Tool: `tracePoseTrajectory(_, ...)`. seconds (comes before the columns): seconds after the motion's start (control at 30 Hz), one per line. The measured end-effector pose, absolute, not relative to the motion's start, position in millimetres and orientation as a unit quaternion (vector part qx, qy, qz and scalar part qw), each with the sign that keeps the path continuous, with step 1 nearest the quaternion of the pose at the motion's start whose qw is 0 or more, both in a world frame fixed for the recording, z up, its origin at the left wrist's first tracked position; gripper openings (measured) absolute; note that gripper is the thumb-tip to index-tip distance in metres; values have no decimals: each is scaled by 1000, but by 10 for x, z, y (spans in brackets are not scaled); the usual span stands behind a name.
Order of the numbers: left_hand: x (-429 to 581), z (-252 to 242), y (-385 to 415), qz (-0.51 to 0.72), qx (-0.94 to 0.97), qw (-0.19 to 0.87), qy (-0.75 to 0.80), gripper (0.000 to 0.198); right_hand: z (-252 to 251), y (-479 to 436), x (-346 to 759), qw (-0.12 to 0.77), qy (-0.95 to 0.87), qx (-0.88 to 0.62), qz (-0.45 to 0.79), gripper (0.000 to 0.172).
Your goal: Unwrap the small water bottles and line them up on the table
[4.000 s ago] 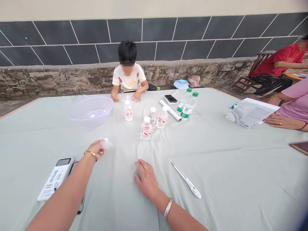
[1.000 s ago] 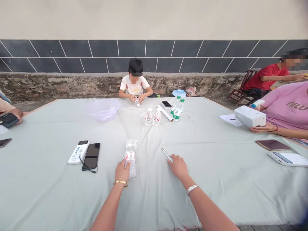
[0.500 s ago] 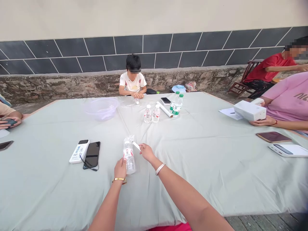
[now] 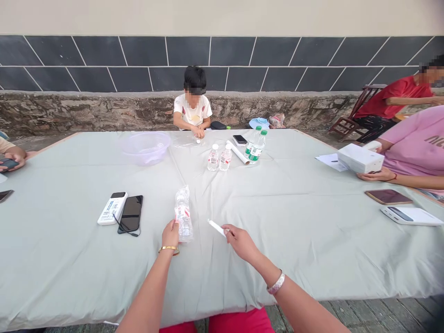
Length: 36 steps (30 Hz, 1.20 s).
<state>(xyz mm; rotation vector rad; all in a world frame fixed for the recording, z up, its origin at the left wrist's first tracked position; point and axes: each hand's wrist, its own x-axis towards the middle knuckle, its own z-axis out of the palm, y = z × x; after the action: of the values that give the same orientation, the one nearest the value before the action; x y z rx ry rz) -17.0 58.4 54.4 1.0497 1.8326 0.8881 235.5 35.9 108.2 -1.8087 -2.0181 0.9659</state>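
Observation:
My left hand [image 4: 171, 234] is closed around the lower side of a clear plastic bottle [image 4: 184, 219]. Crinkled transparent film covers this bottle, and a red and white label shows through. To the right, my right hand [image 4: 239, 239] pinches a slim white stick-like tool [image 4: 217, 227] with a small tip; its exact kind is not clear. The tool points left toward the bottle but is apart from it. Beyond my hands, two small water bottles with white caps, one on the left [image 4: 212, 157] and one on the right [image 4: 225, 157], stand upright.
Green-capped bottles [image 4: 257, 147] stand by a roll of film [image 4: 237, 152]. A translucent purple basin [image 4: 147, 159] is at far left, with a white power bank [image 4: 113, 209] and black phone [image 4: 131, 214] nearer. A person [image 4: 193, 108] sits opposite; another holds a white box [image 4: 360, 158] at right.
My right hand has drawn the white tool away from the wrapped bottle's top, back and to the right. My left hand keeps its hold on the bottle. The view has shifted slightly.

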Motion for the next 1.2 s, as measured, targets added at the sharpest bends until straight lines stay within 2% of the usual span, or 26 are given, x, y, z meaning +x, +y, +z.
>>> tracePoseTrajectory(0.13,-133,610,593,352,409,425,727,39,935,766,2564,89,-668,-723,151,34)
tracePoseTrajectory(0.27,-25,618,618,360,404,430,723,38,856,840,2498,101,-683,-720,67,31)
tracePoseTrajectory(0.33,44,607,639,369,404,429,719,37,878,798,2302,146,-691,-700,110,33)
tracePoseTrajectory(0.43,130,597,661,388,401,426,712,31,937,742,1911,190,-694,-626,302,38)
tracePoseTrajectory(0.5,167,598,660,404,396,427,706,24,959,715,1714,184,-686,-591,382,54)
tracePoseTrajectory(0.6,205,596,633,421,383,440,695,19,950,658,1644,164,-680,-598,391,73)
tracePoseTrajectory(0.7,256,588,605,436,343,489,674,27,923,586,1744,161,-669,-617,382,61)
tracePoseTrajectory(0.8,321,591,592,441,311,535,650,24,909,547,1800,174,-664,-628,366,52)
tracePoseTrajectory(0.9,365,616,575,434,307,544,649,22,900,558,1758,201,-631,-630,407,50)
tracePoseTrajectory(1.1,371,690,481,369,309,589,650,40,843,531,1736,275,-499,-585,577,56)
tracePoseTrajectory(1.2,400,699,438,369,334,589,637,45,855,473,1814,241,-559,-578,543,52)
